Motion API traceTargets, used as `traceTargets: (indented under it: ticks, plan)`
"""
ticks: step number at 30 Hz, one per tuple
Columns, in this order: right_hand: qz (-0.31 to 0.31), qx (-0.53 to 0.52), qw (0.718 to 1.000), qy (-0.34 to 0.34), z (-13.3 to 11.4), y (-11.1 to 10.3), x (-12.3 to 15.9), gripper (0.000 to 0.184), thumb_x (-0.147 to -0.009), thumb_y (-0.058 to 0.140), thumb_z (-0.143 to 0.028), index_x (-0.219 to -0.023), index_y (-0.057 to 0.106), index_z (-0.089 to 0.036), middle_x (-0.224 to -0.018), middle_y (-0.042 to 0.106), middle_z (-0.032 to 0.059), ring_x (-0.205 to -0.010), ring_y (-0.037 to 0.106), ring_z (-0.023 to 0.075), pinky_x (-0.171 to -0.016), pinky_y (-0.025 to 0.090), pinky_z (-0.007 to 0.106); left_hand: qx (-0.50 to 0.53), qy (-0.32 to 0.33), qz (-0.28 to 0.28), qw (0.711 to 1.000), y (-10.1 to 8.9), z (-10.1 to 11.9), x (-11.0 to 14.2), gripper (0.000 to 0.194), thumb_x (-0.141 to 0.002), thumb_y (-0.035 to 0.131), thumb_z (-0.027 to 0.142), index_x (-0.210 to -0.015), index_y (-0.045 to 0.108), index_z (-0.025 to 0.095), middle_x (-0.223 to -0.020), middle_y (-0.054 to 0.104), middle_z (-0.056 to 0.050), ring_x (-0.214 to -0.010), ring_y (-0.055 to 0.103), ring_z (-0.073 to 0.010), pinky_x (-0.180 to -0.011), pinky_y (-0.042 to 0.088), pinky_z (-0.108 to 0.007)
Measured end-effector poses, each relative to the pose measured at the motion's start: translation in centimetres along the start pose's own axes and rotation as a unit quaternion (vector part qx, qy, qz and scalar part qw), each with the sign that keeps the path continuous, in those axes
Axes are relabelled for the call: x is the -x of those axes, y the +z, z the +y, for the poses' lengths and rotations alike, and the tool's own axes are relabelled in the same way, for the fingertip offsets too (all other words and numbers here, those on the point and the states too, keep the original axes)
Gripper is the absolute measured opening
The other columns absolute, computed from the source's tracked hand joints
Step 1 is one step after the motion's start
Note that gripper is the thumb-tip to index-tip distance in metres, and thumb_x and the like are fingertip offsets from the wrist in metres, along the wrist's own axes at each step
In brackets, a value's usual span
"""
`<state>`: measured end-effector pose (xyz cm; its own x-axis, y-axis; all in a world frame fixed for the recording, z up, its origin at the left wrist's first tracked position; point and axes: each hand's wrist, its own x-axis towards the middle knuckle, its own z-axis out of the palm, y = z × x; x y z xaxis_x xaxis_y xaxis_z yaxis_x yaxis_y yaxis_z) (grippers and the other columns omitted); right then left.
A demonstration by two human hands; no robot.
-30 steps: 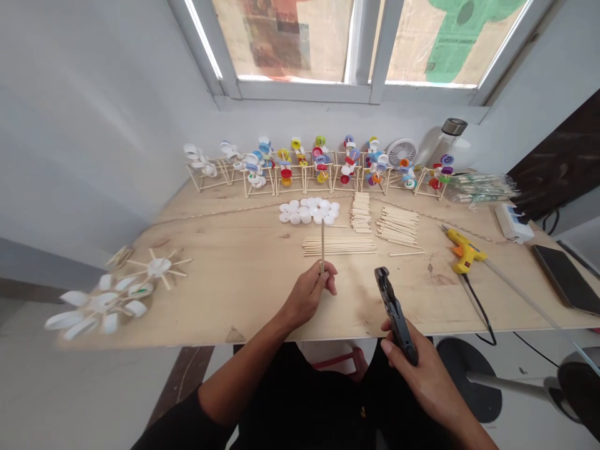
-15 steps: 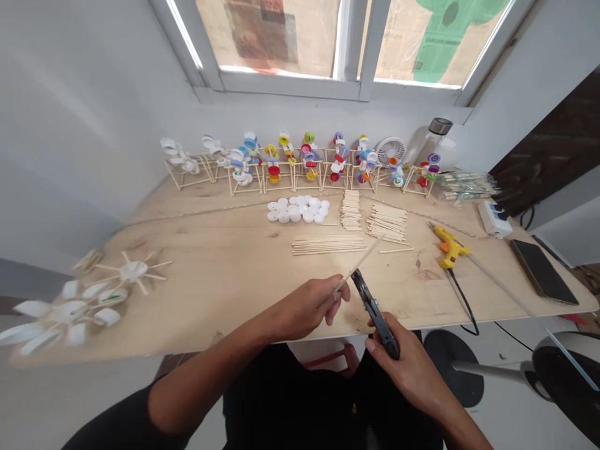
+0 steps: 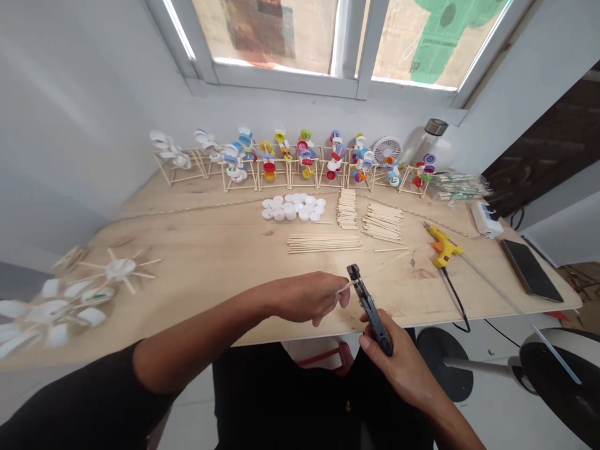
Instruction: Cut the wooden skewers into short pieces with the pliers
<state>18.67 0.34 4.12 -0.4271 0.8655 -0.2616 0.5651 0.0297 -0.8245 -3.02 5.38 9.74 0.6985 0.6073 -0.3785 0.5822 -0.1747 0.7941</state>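
Note:
My left hand (image 3: 315, 296) pinches a thin wooden stick (image 3: 387, 265) near one end. From those fingers the stick runs to the right, past the jaws of dark grey pliers (image 3: 370, 307). My right hand (image 3: 398, 355) is closed round the handles of the pliers, whose head points up and away from me. Whether the jaws touch the stick cannot be made out. Beyond my hands lies a row of long wooden sticks (image 3: 323, 243). Behind it are two piles of shorter sticks, a narrow pile (image 3: 347, 209) and a wider pile (image 3: 383, 222).
White bottle caps (image 3: 294, 207) lie left of the short sticks. Stick frames with coloured cap wheels (image 3: 305, 156) line the wall. A yellow glue gun (image 3: 444, 246) with its cord and a phone (image 3: 531, 270) are at right. White cap wheels (image 3: 50, 311) lie at left.
The stick has swung from pointing up and away to a flatter angle toward the right, now crossing by the jaws of the pliers. The whole view has shifted slightly.

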Motion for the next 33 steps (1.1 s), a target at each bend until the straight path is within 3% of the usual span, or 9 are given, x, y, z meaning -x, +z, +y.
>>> traceTargets:
  ticks: [6,11,29,33]
  plan:
    - [0.005,-0.001,1.0,0.007,0.2,0.2,-0.1,0.024,-0.082,0.048,-0.037,-0.099,0.051,-0.02,-0.079,0.058,0.0007,-0.074,0.055,0.0179,-0.069,0.042,0.028,0.045,-0.021,-0.073,0.996,-1.1,-0.4,-0.9,0.033,-0.065,0.035,0.0,-0.089,0.047,0.019,-0.048,0.047,0.007,-0.053,0.052,-0.0117,-0.057,0.04,-0.021]
    - [0.002,-0.008,1.0,0.004,0.3,0.3,-0.3,0.026,-0.082,0.048,-0.038,-0.099,0.052,-0.019,-0.081,0.058,0.0015,-0.075,0.055,0.0178,-0.071,0.042,0.029,0.103,-0.023,-0.093,0.99,-1.3,-0.8,-1.4,0.028,-0.066,0.034,0.002,-0.085,0.046,0.019,-0.049,0.045,0.008,-0.048,0.051,-0.0108,-0.057,0.042,-0.023]
    - [0.016,-0.04,0.999,0.028,1.4,0.9,-0.7,0.023,-0.082,0.049,-0.04,-0.091,0.052,-0.019,-0.079,0.058,0.0015,-0.063,0.053,0.0145,-0.061,0.044,0.026,0.089,-0.056,-0.147,0.983,-2.1,-0.7,-2.8,0.028,-0.062,0.035,0.004,-0.084,0.047,0.018,-0.05,0.045,0.007,-0.044,0.054,-0.0122,-0.052,0.04,-0.023]
    - [0.026,-0.026,0.999,0.029,1.6,1.0,-0.7,0.023,-0.082,0.048,-0.041,-0.088,0.052,-0.019,-0.071,0.055,-0.0005,-0.059,0.051,0.0141,-0.056,0.042,0.024,0.106,-0.07,-0.154,0.98,-2.1,-0.8,-3.2,0.028,-0.061,0.036,0.004,-0.083,0.047,0.018,-0.049,0.044,0.008,-0.042,0.053,-0.0116,-0.051,0.04,-0.024]
